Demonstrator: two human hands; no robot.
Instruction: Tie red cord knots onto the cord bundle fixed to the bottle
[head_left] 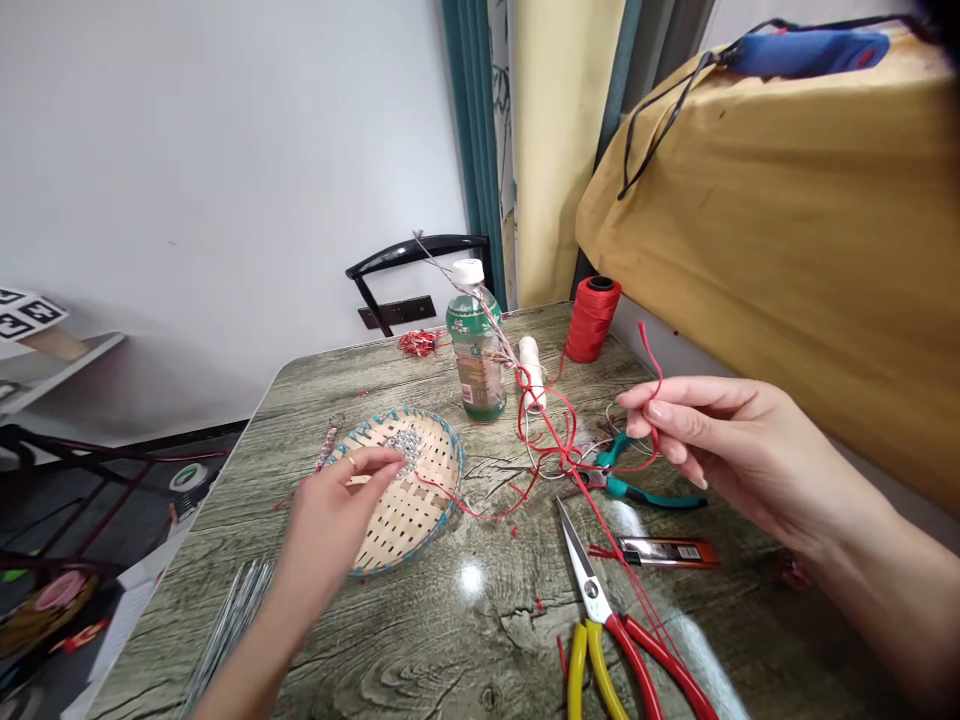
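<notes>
My left hand hovers over a round woven bamboo tray, fingers pinched together at the small silver beads lying in it; what it pinches is too small to tell. My right hand is raised over the table at the right, its fingers closed on a loop of red cord. The cord runs down to a knotted tangle that rises toward a green plastic bottle.
On the wood-grain table lie scissors with red and yellow handles, teal pliers, a red lighter, a red thread spool, a white spool and thin metal rods. A yellow-draped object stands at right.
</notes>
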